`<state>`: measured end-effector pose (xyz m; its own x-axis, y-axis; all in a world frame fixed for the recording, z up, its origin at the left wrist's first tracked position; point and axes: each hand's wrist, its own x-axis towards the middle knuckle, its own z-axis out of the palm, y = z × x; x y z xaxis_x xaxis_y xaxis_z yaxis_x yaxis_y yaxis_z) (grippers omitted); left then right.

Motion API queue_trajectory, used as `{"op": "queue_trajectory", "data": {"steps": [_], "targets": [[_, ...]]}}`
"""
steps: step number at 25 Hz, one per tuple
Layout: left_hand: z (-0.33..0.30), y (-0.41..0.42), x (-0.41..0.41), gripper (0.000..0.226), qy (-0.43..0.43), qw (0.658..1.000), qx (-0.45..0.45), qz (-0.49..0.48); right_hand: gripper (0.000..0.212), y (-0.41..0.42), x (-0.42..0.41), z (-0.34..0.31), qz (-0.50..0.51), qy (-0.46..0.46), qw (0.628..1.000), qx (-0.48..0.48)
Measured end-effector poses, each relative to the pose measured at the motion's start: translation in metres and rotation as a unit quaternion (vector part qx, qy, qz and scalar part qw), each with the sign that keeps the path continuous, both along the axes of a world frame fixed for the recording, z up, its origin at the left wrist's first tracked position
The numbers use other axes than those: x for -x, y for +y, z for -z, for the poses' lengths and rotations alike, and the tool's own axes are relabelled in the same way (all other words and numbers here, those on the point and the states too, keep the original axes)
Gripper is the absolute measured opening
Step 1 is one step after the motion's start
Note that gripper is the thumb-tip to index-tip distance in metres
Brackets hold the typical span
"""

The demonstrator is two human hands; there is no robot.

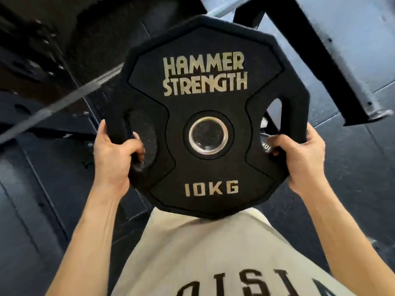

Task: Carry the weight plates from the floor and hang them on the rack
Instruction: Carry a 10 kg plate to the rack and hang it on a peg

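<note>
A black weight plate [205, 86] marked HAMMER STRENGTH and 10KG fills the middle of the head view, held flat-face toward me in front of my chest. Its steel-ringed centre hole sits in the middle. My left hand [115, 159] grips the plate's left rim, fingers curled through the left handle slot. My right hand [299, 159] grips the right rim the same way through the right slot. A black rack frame [316, 50] slants across the upper right behind the plate.
A steel barbell [64, 103] runs diagonally at the left, blurred. Dark equipment with bolts [38, 56] stands at the upper left. Dark rubber floor tiles [352, 178] spread all around. Another plate's edge [265, 144] shows through the right slot.
</note>
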<state>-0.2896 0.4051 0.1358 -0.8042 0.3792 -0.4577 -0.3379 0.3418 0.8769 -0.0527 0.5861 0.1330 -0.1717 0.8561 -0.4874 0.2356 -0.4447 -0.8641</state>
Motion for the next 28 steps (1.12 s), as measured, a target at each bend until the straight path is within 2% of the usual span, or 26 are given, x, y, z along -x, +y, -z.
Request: {"op": "queue_trajectory", "data": {"steps": [3, 6, 11, 17, 22, 28], "targets": [[-0.038, -0.031, -0.025, 0.047, 0.027, 0.998, -0.014, -0.06, 0.029, -0.011, -0.005, -0.031, -0.042, 0.026, 0.999, -0.015], [-0.068, -0.077, -0.078, 0.044, 0.054, 0.989, -0.038, -0.13, 0.031, -0.019, -0.014, -0.057, -0.128, 0.073, 0.989, -0.025], [-0.104, -0.15, -0.185, 0.042, 0.083, 0.943, -0.033, -0.322, 0.032, -0.045, -0.02, -0.085, -0.305, 0.128, 0.943, -0.028], [-0.143, -0.243, -0.322, 0.045, 0.151, 0.83, 0.001, -0.536, 0.029, -0.138, -0.015, -0.124, -0.521, 0.182, 0.834, -0.031], [-0.156, -0.319, -0.413, 0.04, 0.193, 0.739, 0.017, -0.645, 0.026, -0.243, -0.03, -0.149, -0.625, 0.216, 0.75, -0.016], [-0.175, -0.437, -0.512, 0.042, 0.226, 0.685, 0.023, -0.693, 0.026, -0.392, -0.086, -0.162, -0.678, 0.236, 0.696, -0.001]]}}
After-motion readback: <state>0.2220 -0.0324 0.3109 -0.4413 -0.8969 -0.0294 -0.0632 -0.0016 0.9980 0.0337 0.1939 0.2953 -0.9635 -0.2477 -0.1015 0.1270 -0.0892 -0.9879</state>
